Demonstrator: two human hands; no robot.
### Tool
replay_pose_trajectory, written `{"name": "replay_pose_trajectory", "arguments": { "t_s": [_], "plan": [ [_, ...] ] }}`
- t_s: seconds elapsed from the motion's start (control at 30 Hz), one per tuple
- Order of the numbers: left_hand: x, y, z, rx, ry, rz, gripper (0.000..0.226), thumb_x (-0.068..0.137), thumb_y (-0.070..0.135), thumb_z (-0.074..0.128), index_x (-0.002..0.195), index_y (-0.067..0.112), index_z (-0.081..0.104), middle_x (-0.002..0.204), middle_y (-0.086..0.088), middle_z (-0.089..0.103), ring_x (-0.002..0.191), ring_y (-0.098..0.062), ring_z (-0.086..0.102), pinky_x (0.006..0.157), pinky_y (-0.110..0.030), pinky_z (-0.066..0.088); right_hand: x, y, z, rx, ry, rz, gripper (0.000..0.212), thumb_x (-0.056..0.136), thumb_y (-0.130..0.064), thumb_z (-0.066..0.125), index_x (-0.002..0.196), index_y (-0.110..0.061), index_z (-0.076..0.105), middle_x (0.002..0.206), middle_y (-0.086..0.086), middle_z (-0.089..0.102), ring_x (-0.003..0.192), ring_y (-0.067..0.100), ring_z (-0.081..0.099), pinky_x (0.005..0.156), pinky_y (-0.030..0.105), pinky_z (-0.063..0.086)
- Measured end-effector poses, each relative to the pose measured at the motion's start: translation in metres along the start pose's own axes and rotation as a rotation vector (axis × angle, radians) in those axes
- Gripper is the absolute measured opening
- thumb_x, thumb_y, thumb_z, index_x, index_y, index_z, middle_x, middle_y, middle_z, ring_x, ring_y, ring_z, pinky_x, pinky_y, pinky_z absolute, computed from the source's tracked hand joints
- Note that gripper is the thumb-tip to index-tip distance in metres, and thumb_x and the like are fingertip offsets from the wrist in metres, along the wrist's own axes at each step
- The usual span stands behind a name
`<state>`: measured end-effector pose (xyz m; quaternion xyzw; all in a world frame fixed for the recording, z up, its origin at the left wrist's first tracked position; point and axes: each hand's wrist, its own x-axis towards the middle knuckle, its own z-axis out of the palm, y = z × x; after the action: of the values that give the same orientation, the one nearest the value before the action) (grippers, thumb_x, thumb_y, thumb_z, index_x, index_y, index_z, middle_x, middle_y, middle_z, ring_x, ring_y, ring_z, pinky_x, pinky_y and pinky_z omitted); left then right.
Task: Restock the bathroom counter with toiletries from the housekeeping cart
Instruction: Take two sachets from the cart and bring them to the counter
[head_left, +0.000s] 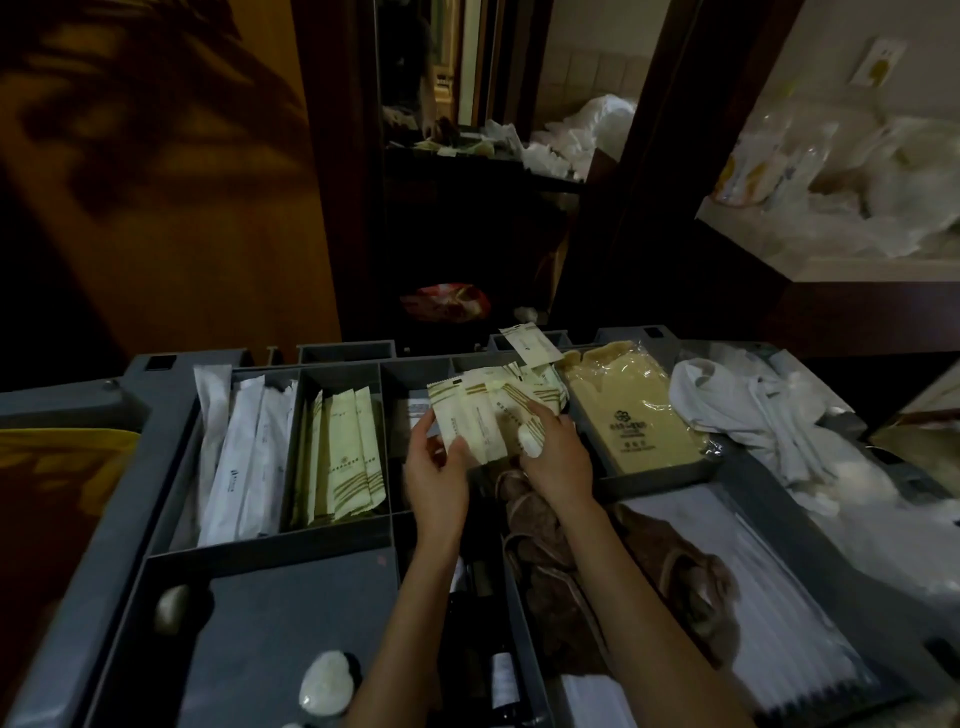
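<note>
Holding cream gold-striped paper sachets, long axes pointing away from me. My left hand pinches their near edge; right hand clamps the stack.

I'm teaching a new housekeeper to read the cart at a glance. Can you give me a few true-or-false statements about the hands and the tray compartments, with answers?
1. The left hand and right hand both have a grip on cream packets. True.
2. The long white packets lie in the rightmost compartment. False: they fill the leftmost one.
3. A brown cloth lies under the right forearm. True.
4. The left hand holds the yellow bag. False: it lies in its own compartment, to the right of both hands.
</note>
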<state>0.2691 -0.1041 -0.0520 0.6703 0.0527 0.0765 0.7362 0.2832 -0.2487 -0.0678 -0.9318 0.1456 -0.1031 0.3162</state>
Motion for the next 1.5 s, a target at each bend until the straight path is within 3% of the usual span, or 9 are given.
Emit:
{"name": "replay_pose_trajectory", "arguments": {
  "t_s": [0.13,0.3,0.4,0.57,0.73,0.97,1.1,1.2,1.5],
  "plan": [
    [0.0,0.001,0.001,0.024,-0.012,0.012,0.048,0.096,0.005,0.053,0.141,0.019,0.042,0.097,0.024,0.054,0.086,0.003,0.059,0.065,-0.013,0.052,-0.003,0.0,-0.003,0.173,0.068,0.083,0.064,0.082,-0.012,0.072,0.139,-0.024,0.047,0.131,0.006,0.055,0.119,0.025,0.053,0.093,0.032,0.044],
    [0.0,0.0,0.001,0.008,-0.003,0.004,0.045,0.096,0.005,0.053,0.138,0.019,0.045,0.098,0.017,0.058,0.088,0.001,0.059,0.072,-0.021,0.052,-0.007,-0.006,-0.013,0.562,0.247,0.195,0.023,0.081,-0.017,0.077,0.101,-0.012,0.069,0.094,0.002,0.071,0.091,0.021,0.068,0.076,0.029,0.053],
    [0.002,-0.003,0.002,0.017,0.01,0.002,0.034,0.095,0.007,0.055,0.128,0.014,0.053,0.105,-0.001,0.065,0.092,-0.011,0.063,0.073,-0.023,0.053,-0.012,-0.01,-0.022,0.874,0.271,0.283,0.022,0.08,-0.012,0.077,0.1,-0.01,0.069,0.096,0.008,0.072,0.085,0.018,0.069,0.071,0.028,0.056],
    [0.002,-0.004,0.004,0.037,0.001,0.026,0.025,0.092,0.008,0.06,0.117,0.011,0.058,0.103,-0.002,0.066,0.092,-0.013,0.064,0.072,-0.019,0.053,-0.024,-0.024,-0.024,1.226,0.243,0.394,0.03,0.076,-0.009,0.079,0.103,-0.01,0.065,0.095,0.009,0.072,0.082,0.021,0.07,0.069,0.034,0.059],
    [-0.005,0.003,0.009,0.004,-0.101,0.099,0.018,0.088,0.011,0.067,0.105,0.011,0.06,0.1,0.0,0.065,0.09,-0.009,0.063,0.072,-0.013,0.051,-0.034,-0.034,-0.014,1.217,0.187,0.352,0.029,0.078,-0.01,0.078,0.1,-0.011,0.059,0.103,0.015,0.071,0.093,0.03,0.07,0.08,0.046,0.058],
    [-0.01,0.005,0.014,-0.035,-0.201,0.113,0.019,0.084,0.013,0.072,0.098,0.017,0.059,0.116,-0.001,0.061,0.11,-0.007,0.059,0.09,-0.019,0.05,-0.037,-0.034,-0.015,1.256,0.035,0.283,0.036,0.086,-0.008,0.068,0.121,-0.011,0.057,0.109,0.01,0.07,0.1,0.022,0.068,0.075,0.028,0.054],
    [-0.01,0.006,0.014,-0.021,-0.212,0.133,0.021,0.085,0.012,0.071,0.102,0.009,0.06,0.101,0.001,0.061,0.086,-0.003,0.059,0.069,-0.011,0.048,-0.037,-0.033,-0.017,1.276,-0.026,0.246,0.028,0.092,0.0,0.056,0.115,-0.016,0.06,0.103,0.004,0.072,0.094,0.017,0.07,0.075,0.028,0.055],
    [-0.008,0.002,0.012,0.013,-0.195,0.129,0.015,0.087,0.012,0.068,0.101,0.011,0.061,0.098,0.005,0.062,0.086,-0.002,0.059,0.072,-0.011,0.047,-0.038,-0.032,-0.019,1.328,-0.082,0.245,0.027,0.093,-0.001,0.054,0.116,-0.013,0.062,0.106,0.007,0.073,0.096,0.019,0.07,0.073,0.027,0.056],
    [0.0,-0.002,0.005,-0.005,-0.085,0.025,0.02,0.082,0.012,0.074,0.097,0.015,0.061,0.101,-0.001,0.065,0.097,-0.016,0.063,0.083,-0.028,0.053,-0.034,-0.027,-0.022,1.455,-0.137,0.326,0.034,0.09,-0.008,0.056,0.124,-0.007,0.059,0.116,0.014,0.068,0.103,0.025,0.067,0.078,0.03,0.057]
  ]
}}
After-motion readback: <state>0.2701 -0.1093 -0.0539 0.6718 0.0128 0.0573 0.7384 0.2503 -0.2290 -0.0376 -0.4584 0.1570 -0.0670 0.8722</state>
